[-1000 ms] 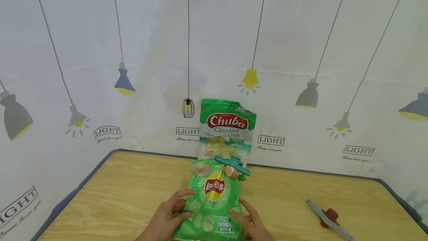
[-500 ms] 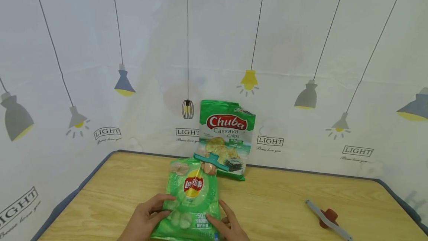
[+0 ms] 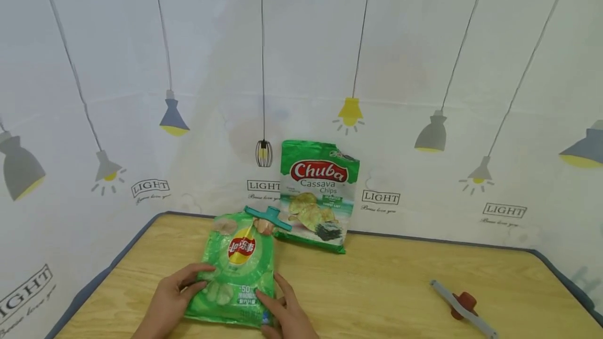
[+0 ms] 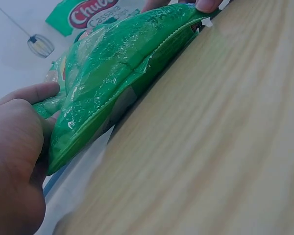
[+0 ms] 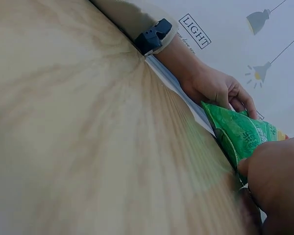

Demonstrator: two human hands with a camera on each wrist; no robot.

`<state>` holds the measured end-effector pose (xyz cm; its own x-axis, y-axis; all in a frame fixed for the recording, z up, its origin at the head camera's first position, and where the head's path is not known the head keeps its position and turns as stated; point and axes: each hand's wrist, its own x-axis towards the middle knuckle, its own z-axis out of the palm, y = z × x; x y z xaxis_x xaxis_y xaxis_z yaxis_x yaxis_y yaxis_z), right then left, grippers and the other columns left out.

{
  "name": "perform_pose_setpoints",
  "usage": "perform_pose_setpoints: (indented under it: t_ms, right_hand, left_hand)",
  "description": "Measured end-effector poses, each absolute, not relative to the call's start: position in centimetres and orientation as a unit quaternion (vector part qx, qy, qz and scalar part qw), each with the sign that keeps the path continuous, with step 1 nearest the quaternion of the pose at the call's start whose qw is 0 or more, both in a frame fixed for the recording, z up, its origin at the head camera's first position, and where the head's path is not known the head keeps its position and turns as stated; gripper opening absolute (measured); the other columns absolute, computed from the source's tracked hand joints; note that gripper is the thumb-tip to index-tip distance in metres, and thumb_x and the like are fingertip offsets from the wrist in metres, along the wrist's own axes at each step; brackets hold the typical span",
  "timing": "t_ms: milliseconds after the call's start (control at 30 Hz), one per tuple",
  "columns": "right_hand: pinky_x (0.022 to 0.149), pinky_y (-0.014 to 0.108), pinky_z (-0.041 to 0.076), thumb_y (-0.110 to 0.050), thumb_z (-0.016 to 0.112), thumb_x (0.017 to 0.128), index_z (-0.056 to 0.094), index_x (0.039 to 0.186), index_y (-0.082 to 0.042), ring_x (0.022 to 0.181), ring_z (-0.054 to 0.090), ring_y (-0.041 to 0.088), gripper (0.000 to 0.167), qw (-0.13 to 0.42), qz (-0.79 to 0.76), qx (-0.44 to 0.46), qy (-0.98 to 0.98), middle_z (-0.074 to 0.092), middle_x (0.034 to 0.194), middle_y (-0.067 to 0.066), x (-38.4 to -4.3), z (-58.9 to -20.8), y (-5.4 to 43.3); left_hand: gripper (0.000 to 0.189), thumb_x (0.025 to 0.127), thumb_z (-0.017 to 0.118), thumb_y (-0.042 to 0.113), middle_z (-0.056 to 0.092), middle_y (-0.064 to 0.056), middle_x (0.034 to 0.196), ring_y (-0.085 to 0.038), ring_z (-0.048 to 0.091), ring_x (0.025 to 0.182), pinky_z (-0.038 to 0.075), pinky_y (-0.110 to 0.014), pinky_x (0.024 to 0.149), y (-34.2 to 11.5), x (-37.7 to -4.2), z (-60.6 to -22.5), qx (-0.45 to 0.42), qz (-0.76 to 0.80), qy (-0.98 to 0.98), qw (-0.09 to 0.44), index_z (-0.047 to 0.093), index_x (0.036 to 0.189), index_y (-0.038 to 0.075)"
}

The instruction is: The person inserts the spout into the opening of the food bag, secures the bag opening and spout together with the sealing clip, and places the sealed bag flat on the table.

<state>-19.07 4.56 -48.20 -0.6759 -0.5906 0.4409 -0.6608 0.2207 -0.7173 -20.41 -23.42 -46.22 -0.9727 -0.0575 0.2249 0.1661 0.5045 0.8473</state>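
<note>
1. L hand (image 3: 171, 297) grips Lay's bag (image 3: 237, 276) by its left side; R hand (image 3: 289, 310) grips the right side, thumb on the front. So the bag is btwn both hands, over wood table (image 3: 372, 292); can't tell if its whole bottom edge touches.
2. Risk: bag slips or twists, b/c both hands hold only the sides, low down, & the film looks shiny, prob. slick.
3. Risk: teal clip (image 3: 269, 217), at the bag's top, beyond R hand's fingers, poss. snags Chuba bag (image 3: 320, 198). That one stands farther out, ahead & right of R hand, by the wall (image 3: 306, 41). Clip overlaps its lower left corner in head view; contact unclear. A knock there might tip it.
4. Risk: crushed contents (if any) or clip popping loose, b/c of squeezing too hard from the sides.
5. Red-grey clip (image 3: 465, 308), well to the right of R hand: low risk, nothing near it.
6. Count, head view: 2 hands, both gripping; 2 bags (1 btwn hands, 1 beyond R hand); 2 clips (1 on bag, 1 off right); 1 table; 8 printed lamps (image 3: 350, 114) & 5 LIGHT labels (image 3: 380, 198), incl. partial ones, all beyond the hands.
</note>
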Motion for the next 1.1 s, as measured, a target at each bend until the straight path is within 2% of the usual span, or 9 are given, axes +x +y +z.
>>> perform_pose_setpoints:
  t_ms: [200, 433, 600, 767, 933, 1033, 1100]
  right_hand:
    - [0.069, 0.018, 0.045, -0.015, 0.063, 0.094, 0.047, 0.142, -0.008, 0.094, 0.049, 0.005, 0.051, 0.043, 0.425, 0.376, -0.822, 0.021, 0.147, 0.029, -19.6, -47.2, 2.5]
    - [0.073, 0.02, 0.045, -0.013, 0.066, 0.092, 0.049, 0.14, -0.009, 0.095, 0.049, 0.004, 0.052, 0.027, 0.422, 0.345, -0.838, 0.022, 0.147, 0.027, -19.9, -46.9, 0.7]
    - [0.081, 0.025, 0.046, -0.016, 0.065, 0.093, 0.048, 0.142, -0.013, 0.101, 0.05, 0.008, 0.052, -0.009, 0.436, 0.323, -0.84, 0.02, 0.15, 0.024, -20.0, -46.6, -0.3]
    - [0.081, 0.025, 0.045, -0.019, 0.065, 0.093, 0.047, 0.143, -0.017, 0.101, 0.049, 0.008, 0.053, -0.035, 0.433, 0.31, -0.845, 0.019, 0.152, 0.021, -20.1, -46.5, -0.6]
    - [0.081, 0.026, 0.046, -0.02, 0.064, 0.094, 0.044, 0.145, -0.018, 0.103, 0.05, 0.008, 0.055, -0.039, 0.416, 0.33, -0.847, 0.023, 0.151, 0.023, -20.2, -46.6, -0.4]
    - [0.084, 0.027, 0.046, -0.019, 0.063, 0.094, 0.042, 0.146, -0.017, 0.11, 0.05, 0.014, 0.056, -0.037, 0.416, 0.339, -0.843, 0.025, 0.15, 0.023, -20.2, -46.6, -0.3]
    - [0.081, 0.024, 0.046, -0.02, 0.064, 0.094, 0.043, 0.146, -0.018, 0.105, 0.051, 0.01, 0.056, -0.044, 0.42, 0.336, -0.842, 0.031, 0.148, 0.019, -20.3, -46.7, -0.2]
  left_hand:
    - [0.036, 0.086, 0.068, -0.001, 0.068, 0.004, 0.111, -0.008, 0.063, 0.098, 0.05, -0.025, 0.079, -25.0, -20.8, -46.5, -0.047, -0.453, -0.875, 0.161, 0.07, 0.11, 0.026]
    - [0.034, 0.086, 0.067, -0.001, 0.067, -0.005, 0.114, -0.008, 0.064, 0.094, 0.051, -0.024, 0.072, -26.2, -21.3, -46.6, -0.035, -0.445, -0.879, 0.169, 0.07, 0.114, 0.019]
    - [0.034, 0.087, 0.067, -0.001, 0.066, -0.009, 0.114, -0.006, 0.063, 0.086, 0.05, -0.024, 0.066, -26.8, -21.6, -46.4, -0.014, -0.443, -0.878, 0.179, 0.069, 0.117, 0.015]
    - [0.036, 0.088, 0.065, -0.003, 0.065, -0.013, 0.114, -0.006, 0.063, 0.081, 0.05, -0.023, 0.063, -27.1, -21.7, -46.4, -0.014, -0.441, -0.876, 0.195, 0.066, 0.12, 0.011]
    - [0.035, 0.091, 0.064, 0.001, 0.063, -0.016, 0.116, -0.006, 0.063, 0.081, 0.05, -0.023, 0.064, -27.1, -21.6, -46.7, 0.002, -0.43, -0.88, 0.203, 0.063, 0.125, 0.008]
    - [0.032, 0.092, 0.063, 0.005, 0.063, -0.016, 0.116, -0.007, 0.062, 0.08, 0.05, -0.023, 0.064, -27.1, -21.7, -46.7, 0.009, -0.423, -0.883, 0.205, 0.064, 0.124, 0.007]
    - [0.029, 0.092, 0.063, 0.006, 0.064, -0.015, 0.114, -0.006, 0.06, 0.079, 0.049, -0.023, 0.064, -27.1, -21.7, -46.9, 0.014, -0.417, -0.884, 0.209, 0.065, 0.122, 0.006]
